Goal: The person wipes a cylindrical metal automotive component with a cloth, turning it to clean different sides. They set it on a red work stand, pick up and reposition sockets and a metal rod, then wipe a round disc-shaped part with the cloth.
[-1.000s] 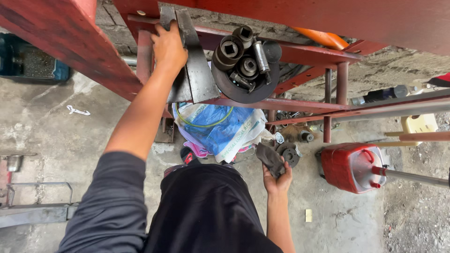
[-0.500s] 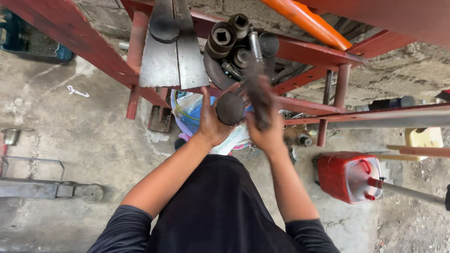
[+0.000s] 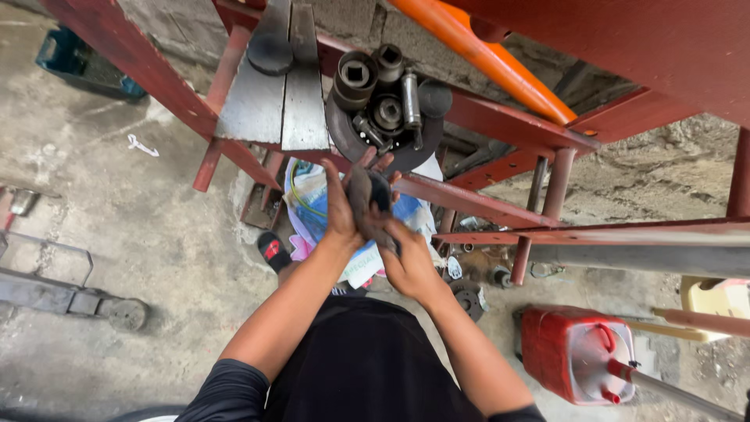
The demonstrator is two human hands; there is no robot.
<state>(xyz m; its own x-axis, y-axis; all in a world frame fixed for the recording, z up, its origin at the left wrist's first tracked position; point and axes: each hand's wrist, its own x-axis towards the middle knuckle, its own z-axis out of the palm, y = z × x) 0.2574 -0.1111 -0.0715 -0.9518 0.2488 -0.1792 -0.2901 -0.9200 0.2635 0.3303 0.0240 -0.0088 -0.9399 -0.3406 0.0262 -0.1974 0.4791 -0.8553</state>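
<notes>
Below the round tray (image 3: 340, 133) of sockets (image 3: 355, 76), left hand (image 3: 340, 209) and right hand (image 3: 408, 262) gripping dark metal part (image 3: 366, 199).

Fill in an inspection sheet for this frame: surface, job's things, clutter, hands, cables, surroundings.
Surface: stained concrete floor; red steel frame with grey metal plates resting on it.
Job's things: dark metal part held between both hands, below a round tray of sockets.
Clutter: blue and white bag, small metal parts on floor, red jerrycan.
Hands: left hand and right hand both grip the part.
Cables: nothing seen.
Surroundings: orange bar, floor jack, blue crate, rough wall.
</notes>
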